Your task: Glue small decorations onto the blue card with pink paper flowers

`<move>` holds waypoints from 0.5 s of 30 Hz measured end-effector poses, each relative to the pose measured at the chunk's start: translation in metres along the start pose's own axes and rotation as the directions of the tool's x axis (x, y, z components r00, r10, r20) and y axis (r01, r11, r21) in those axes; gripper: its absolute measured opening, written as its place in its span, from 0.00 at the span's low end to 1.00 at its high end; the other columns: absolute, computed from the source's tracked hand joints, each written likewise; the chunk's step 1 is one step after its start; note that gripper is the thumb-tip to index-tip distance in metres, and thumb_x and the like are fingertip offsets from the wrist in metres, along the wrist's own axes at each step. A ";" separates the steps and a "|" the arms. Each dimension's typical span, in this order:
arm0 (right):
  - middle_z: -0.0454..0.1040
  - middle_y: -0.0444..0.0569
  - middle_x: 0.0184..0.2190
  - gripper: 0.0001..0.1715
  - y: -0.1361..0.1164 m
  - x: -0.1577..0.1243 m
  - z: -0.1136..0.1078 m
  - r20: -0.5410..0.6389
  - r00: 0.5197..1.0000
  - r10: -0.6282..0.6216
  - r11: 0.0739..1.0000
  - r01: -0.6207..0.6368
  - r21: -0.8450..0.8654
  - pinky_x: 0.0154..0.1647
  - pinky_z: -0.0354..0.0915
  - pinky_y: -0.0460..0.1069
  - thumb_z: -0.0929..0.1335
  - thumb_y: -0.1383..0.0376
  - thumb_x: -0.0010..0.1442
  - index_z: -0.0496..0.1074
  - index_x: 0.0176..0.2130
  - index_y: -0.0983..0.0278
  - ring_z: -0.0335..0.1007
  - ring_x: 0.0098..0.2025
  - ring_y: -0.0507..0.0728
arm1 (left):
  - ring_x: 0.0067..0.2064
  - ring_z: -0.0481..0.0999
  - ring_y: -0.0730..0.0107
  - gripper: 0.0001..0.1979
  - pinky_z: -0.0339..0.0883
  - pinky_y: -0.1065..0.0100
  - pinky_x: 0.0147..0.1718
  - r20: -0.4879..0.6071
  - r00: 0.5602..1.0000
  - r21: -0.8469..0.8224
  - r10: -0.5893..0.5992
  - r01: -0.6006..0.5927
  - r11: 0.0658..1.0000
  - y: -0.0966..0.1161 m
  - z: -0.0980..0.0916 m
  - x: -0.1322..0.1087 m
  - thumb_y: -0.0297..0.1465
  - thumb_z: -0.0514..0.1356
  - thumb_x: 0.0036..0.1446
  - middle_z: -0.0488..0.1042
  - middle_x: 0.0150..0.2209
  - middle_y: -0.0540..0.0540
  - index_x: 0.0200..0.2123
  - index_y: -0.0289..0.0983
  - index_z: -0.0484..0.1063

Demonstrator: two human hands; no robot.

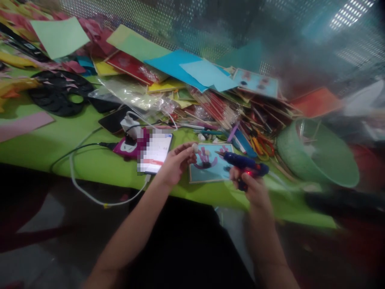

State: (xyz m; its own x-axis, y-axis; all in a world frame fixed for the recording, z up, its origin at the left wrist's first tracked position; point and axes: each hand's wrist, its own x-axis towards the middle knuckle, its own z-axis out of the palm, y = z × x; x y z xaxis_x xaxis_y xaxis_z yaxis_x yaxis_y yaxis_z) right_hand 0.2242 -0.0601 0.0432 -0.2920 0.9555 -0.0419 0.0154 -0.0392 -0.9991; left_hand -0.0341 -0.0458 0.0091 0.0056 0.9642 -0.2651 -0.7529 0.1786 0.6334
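My right hand (251,182) is wrapped round the handle of a dark blue glue gun (245,162), which has a small red light lit on it. The gun's nozzle points left, over a light blue framed picture (200,175) with purple and dark shapes on it. Between the thumb and fingers of my left hand (179,160) is a small whitish pebble (195,147), held above the picture's left edge and apart from the nozzle. More whitish pebbles (202,137) lie just behind the picture.
A lit phone (159,148) and a purple power strip (128,146) with cables lie left of the picture. A green bowl (319,152) and orange-handled scissors (258,146) stand right. Behind are coloured sheets (180,66), sticks and plastic bags. A black palette (57,92) lies far left.
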 end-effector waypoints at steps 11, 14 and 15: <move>0.74 0.47 0.29 0.19 0.024 -0.015 -0.016 0.011 1.000 -0.026 0.988 0.024 0.151 0.24 0.60 0.48 0.73 0.49 0.59 0.77 0.33 0.63 0.65 0.24 0.51 | 0.35 0.78 0.69 0.10 0.71 0.67 0.38 0.362 0.901 0.889 0.238 -0.411 0.202 0.024 0.010 0.008 0.34 0.65 0.60 0.81 0.39 0.45 0.43 0.37 0.79; 0.73 0.47 0.30 0.19 0.027 -0.020 -0.020 -0.002 1.000 -0.029 0.989 0.029 0.147 0.25 0.60 0.49 0.72 0.49 0.61 0.77 0.33 0.62 0.64 0.24 0.51 | 0.41 0.79 0.64 0.09 0.70 0.64 0.41 0.546 0.827 0.821 0.136 -0.495 -0.283 0.032 0.019 0.010 0.30 0.59 0.65 0.80 0.44 0.42 0.45 0.35 0.77; 0.73 0.48 0.31 0.19 0.028 -0.021 -0.022 -0.009 1.000 -0.025 0.989 0.026 0.147 0.25 0.60 0.49 0.72 0.49 0.61 0.77 0.34 0.62 0.65 0.24 0.52 | 0.43 0.79 0.62 0.09 0.70 0.63 0.42 0.581 0.810 0.764 0.080 -0.510 -0.396 0.034 0.021 0.011 0.30 0.58 0.66 0.80 0.46 0.41 0.46 0.35 0.77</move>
State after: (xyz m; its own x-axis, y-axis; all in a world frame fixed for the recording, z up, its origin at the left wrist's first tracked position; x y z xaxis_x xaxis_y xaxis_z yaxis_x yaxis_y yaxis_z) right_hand 0.2515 -0.0753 0.0162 -0.2839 0.9587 -0.0166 -0.1333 -0.0566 -0.9895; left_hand -0.0462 -0.0247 0.0429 0.3271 0.9089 0.2586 0.7979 -0.4123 0.4398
